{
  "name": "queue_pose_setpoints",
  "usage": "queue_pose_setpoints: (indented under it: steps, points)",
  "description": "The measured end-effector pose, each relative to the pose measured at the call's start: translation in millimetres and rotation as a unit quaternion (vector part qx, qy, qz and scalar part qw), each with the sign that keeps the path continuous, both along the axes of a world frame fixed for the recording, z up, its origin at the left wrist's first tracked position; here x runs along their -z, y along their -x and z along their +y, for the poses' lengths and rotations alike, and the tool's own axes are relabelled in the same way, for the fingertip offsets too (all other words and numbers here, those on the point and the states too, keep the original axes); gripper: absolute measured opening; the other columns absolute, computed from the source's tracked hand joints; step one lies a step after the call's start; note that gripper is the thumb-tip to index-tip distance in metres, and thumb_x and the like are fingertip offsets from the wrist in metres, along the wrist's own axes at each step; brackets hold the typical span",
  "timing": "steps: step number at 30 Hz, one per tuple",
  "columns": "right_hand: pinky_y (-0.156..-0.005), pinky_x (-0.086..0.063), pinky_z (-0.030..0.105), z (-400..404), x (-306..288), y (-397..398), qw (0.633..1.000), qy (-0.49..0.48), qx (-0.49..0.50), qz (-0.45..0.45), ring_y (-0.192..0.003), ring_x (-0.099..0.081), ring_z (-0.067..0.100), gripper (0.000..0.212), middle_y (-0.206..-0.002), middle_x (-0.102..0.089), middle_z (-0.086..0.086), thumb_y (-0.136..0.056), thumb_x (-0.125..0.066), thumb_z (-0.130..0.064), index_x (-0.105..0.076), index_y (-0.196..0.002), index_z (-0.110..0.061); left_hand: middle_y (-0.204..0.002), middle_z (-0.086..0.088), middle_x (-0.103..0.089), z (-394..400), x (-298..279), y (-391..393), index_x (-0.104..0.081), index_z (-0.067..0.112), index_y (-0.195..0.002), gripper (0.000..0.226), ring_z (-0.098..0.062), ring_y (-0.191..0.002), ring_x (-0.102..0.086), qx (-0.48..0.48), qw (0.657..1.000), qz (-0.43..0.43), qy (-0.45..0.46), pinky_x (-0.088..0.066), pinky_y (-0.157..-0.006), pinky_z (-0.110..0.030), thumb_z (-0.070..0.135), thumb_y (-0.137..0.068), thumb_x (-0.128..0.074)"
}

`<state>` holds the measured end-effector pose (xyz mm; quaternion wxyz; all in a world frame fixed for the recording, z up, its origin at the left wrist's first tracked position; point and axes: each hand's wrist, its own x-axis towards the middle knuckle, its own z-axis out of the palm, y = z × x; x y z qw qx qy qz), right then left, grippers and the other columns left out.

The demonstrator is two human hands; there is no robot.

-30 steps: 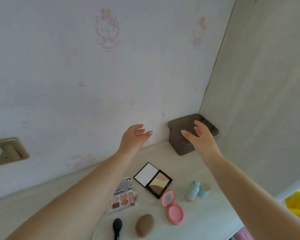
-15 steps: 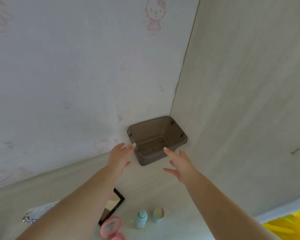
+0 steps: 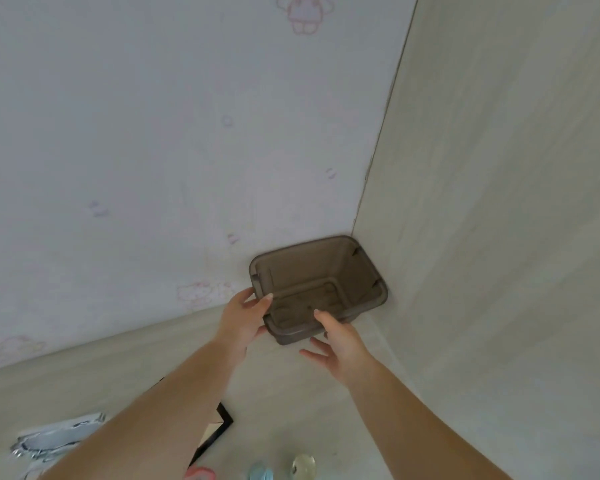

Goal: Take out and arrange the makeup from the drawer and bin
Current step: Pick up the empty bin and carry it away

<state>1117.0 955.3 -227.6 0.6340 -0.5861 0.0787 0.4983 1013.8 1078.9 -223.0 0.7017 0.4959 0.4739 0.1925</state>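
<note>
Both hands were at the brown bin (image 3: 329, 271) in the table's corner: the left hand (image 3: 245, 318) gripped its left rim, the right hand (image 3: 340, 344) lay open against its front. Lifted one-sided, it might tip.

We are in a home, likely a bedroom vanity nook. Above the pale wood-look tabletop (image 3: 291, 393) we see wallpaper (image 3: 153, 133) printed with faint pink cartoon kittens. On that tabletop, in its far corner, sits a smoky plastic bin (image 3: 357, 271); cosmetics lie along its near edge.
</note>
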Motion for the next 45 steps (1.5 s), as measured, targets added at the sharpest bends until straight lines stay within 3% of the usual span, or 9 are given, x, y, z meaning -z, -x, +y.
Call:
queue_pose_setpoints:
  steps: [6, 12, 18, 21, 24, 28, 32, 37, 45]
  points:
    - [-0.059, -0.055, 0.033, -3.1, -6.7, -0.1, 0.999, -0.029, 0.027, -0.03, -0.102, -0.064, 0.027, 0.036, -0.109, -0.066, 0.007, -0.087, -0.05, -0.005, -0.055, -0.121, -0.013, -0.113, -0.013, -0.068, -12.1, -14.2, 6.2, -0.055, 0.006, -0.122, 0.033, -0.018, -0.09, -0.068, 0.002, 0.999, -0.033, -0.005, -0.059, -0.061, -0.026, 0.004, -0.089, -0.06]
    - [-0.065, -0.053, 0.032, -29.7, -51.2, 3.3, 0.994, -0.034, 0.019, -0.099, -0.092, -0.064, 0.024, 0.031, -0.094, -0.066, 0.003, -0.089, -0.043, -0.001, -0.055, -0.114, -0.015, -0.135, 0.001, -0.052, -20.0, -31.7, 28.3, -0.04, 0.018, -0.137, 0.069, -0.019, -0.122, -0.052, 0.082, 0.993, -0.021, -0.081, -0.045, -0.102, -0.043, 0.019, -0.077, -0.076]
    - [-0.064, -0.053, 0.031, -78.4, -99.3, 18.7, 0.987, -0.007, 0.008, -0.16, -0.078, -0.064, 0.02, 0.018, -0.081, -0.063, 0.004, -0.09, -0.045, -0.003, -0.058, -0.097, -0.013, -0.136, 0.031, -0.036, -39.0, -59.3, 64.7, -0.016, 0.041, -0.145, 0.11, 0.003, -0.13, -0.034, 0.238, 0.939, -0.068, -0.239, -0.026, -0.111, -0.032, 0.041, -0.058, -0.084]
    - [-0.063, -0.051, 0.028, -100.5, -124.4, 36.2, 0.983, 0.003, 0.025, -0.184, -0.072, -0.062, 0.018, 0.015, -0.079, -0.061, 0.004, -0.09, -0.047, -0.005, -0.059, -0.087, -0.014, -0.127, 0.041, -0.045, -52.4, -85.7, 83.9, -0.03, 0.054, -0.131, 0.092, 0.013, -0.126, -0.039, 0.272, 0.913, -0.115, -0.282, -0.033, -0.102, -0.014, 0.043, -0.059, -0.086]
    - [-0.059, -0.049, 0.023, -114.2, -147.1, 51.1, 0.978, 0.012, 0.03, -0.208, -0.069, -0.06, 0.015, 0.013, -0.081, -0.062, 0.004, -0.089, -0.05, -0.009, -0.061, -0.084, -0.015, -0.127, 0.03, -0.053, -67.5, -108.6, 95.7, -0.034, 0.046, -0.131, 0.086, 0.012, -0.12, -0.046, 0.286, 0.898, -0.155, -0.295, -0.039, -0.088, -0.002, 0.033, -0.063, -0.084]
    - [-0.072, -0.05, 0.03, -134.7, -177.5, 65.2, 0.968, -0.026, 0.034, -0.248, -0.082, -0.063, 0.017, 0.01, -0.095, -0.068, 0.005, -0.091, -0.057, -0.023, -0.065, -0.092, -0.016, -0.127, 0.029, -0.054, -87.0, -137.8, 109.5, -0.038, 0.046, -0.129, 0.085, 0.006, -0.123, -0.047, 0.251, 0.892, -0.19, -0.323, -0.04, -0.098, -0.017, 0.049, -0.055, -0.081]
    - [-0.099, -0.044, 0.044, -165.8, -210.0, 73.3, 0.953, -0.114, -0.017, -0.281, -0.111, -0.06, 0.012, 0.033, -0.113, -0.07, -0.005, -0.089, -0.052, -0.049, -0.062, -0.112, -0.028, -0.115, 0.037, -0.058, -125.3, -179.1, 115.8, -0.043, 0.049, -0.117, 0.066, 0.012, -0.113, -0.053, 0.191, 0.883, -0.226, -0.363, -0.047, -0.095, -0.018, 0.049, -0.059, -0.073]
    - [-0.106, -0.035, 0.054, -209.7, -243.8, 89.0, 0.918, -0.21, -0.079, -0.325, -0.126, -0.047, 0.004, 0.071, -0.126, -0.061, -0.017, -0.063, -0.066, -0.069, -0.054, -0.125, -0.037, -0.133, 0.02, -0.049, -174.1, -211.1, 118.7, -0.047, 0.044, -0.125, 0.066, -0.002, -0.128, -0.044, 0.129, 0.879, -0.229, -0.397, -0.035, -0.112, -0.043, 0.06, -0.064, -0.067]
    - [-0.107, -0.039, 0.042, -244.0, -294.9, 98.2, 0.807, -0.256, -0.138, -0.514, -0.122, -0.054, 0.008, 0.058, -0.126, -0.062, -0.011, -0.069, -0.067, -0.047, -0.054, -0.124, -0.031, -0.119, 0.02, -0.053, -219.4, -268.3, 123.8, -0.055, 0.036, -0.119, 0.058, -0.002, -0.123, -0.046, 0.024, 0.839, -0.239, -0.488, -0.041, -0.106, -0.04, 0.056, -0.065, -0.066]
